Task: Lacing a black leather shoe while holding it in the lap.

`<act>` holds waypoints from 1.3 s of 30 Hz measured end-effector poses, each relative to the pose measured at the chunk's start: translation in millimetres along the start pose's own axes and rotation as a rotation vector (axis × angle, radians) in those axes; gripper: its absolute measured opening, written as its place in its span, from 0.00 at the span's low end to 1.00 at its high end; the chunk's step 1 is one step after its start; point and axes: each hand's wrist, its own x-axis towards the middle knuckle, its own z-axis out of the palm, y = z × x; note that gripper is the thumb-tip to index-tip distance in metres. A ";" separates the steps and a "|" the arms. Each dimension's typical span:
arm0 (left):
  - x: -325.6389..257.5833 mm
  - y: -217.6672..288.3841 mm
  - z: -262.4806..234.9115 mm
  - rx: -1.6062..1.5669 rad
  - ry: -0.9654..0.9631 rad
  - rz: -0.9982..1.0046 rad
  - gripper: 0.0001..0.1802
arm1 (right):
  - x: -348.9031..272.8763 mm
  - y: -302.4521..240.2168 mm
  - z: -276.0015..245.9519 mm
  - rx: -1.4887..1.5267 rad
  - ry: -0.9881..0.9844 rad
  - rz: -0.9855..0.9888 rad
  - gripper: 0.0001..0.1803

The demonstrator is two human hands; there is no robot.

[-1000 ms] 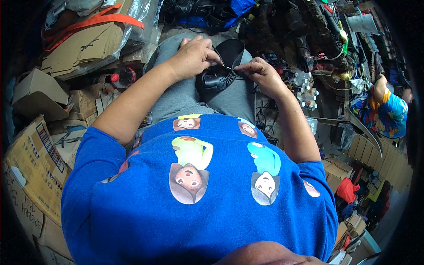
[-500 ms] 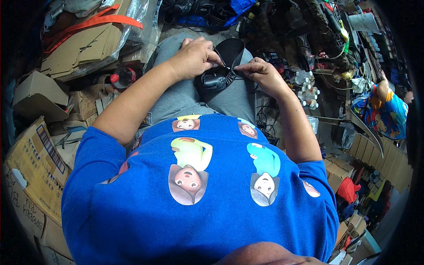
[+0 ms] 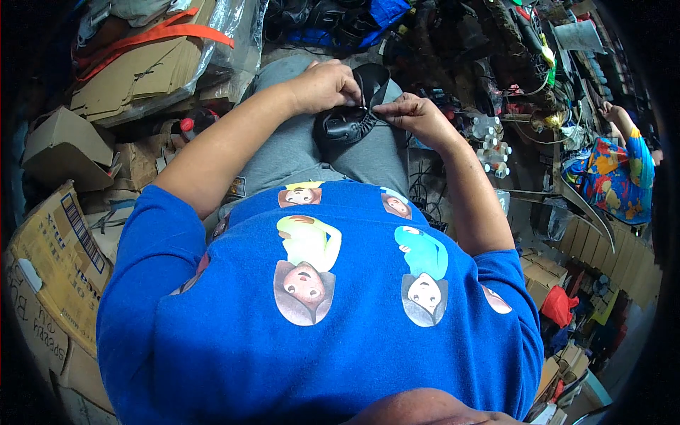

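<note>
Cardboard boxes (image 3: 67, 150) and plastic bottles (image 3: 494, 154) flank a grey-trousered lap (image 3: 283, 150) in the head view, where a black shoe (image 3: 343, 127) rests, its edge pinched by the right hand (image 3: 419, 118); the left hand (image 3: 326, 88) bends over it, grip unclear.

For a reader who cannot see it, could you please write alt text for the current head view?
The left hand and right hand, close together, handle a black, shoe-like piece with a gathered-looking edge on the wearer's grey trousers. A blue printed shirt fills the foreground; cardboard lies left, bottles and another person right.
</note>
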 end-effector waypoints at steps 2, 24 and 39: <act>-6.5 1.4 -1.4 0.017 -0.013 -0.026 0.08 | -5.6 -3.6 5.3 0.087 0.035 0.046 0.16; 5.3 41.1 -6.6 0.243 0.013 -0.086 0.06 | 8.2 -7.1 7.1 0.321 0.100 0.164 0.07; -2.1 39.2 -6.7 -0.058 -0.112 -0.236 0.09 | -44.9 -9.1 26.4 0.042 0.411 0.100 0.19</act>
